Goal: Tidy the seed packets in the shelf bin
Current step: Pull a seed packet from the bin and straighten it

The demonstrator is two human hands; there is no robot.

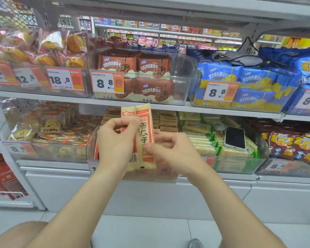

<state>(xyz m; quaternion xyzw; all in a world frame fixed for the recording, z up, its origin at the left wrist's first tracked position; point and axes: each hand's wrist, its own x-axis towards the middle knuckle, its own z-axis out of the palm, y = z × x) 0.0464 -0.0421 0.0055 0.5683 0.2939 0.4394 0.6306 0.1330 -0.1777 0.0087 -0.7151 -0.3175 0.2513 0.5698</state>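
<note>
View from the head camera, facing a shop shelf. Two cream-and-red seed packets [145,133] are held upright at the frame's centre, in front of the clear shelf bin [92,140] on the lower shelf. They overlap side by side. The packet toward 3 o'clock shows its printed front, and the one toward 9 o'clock shows a barcode near its lower end.

The left hand [115,138] grips both packets from the 9 o'clock side, fingers curled and thumb tip pressed on the front packet near its top. The right hand [170,151] comes in from 4 o'clock and pinches the lower part of the front packet between thumb and forefinger, the other fingers loosely curled.

Behind the held pair, the bin contains stacked packets [166,122] of the same cream-and-red kind, set in rows.

At 3 o'clock of the bin, a neighbouring bin [240,163] holds green-trimmed packs, and a phone [235,137] lies face up on top of them. On the shelf at 12 o'clock stand brown biscuit packs [150,68] behind a price tag [106,82] reading 8.8, with blue packs [243,76] beside them toward 2 o'clock. Pale floor tiles [141,230] fill the 6 o'clock area between the forearms.
</note>
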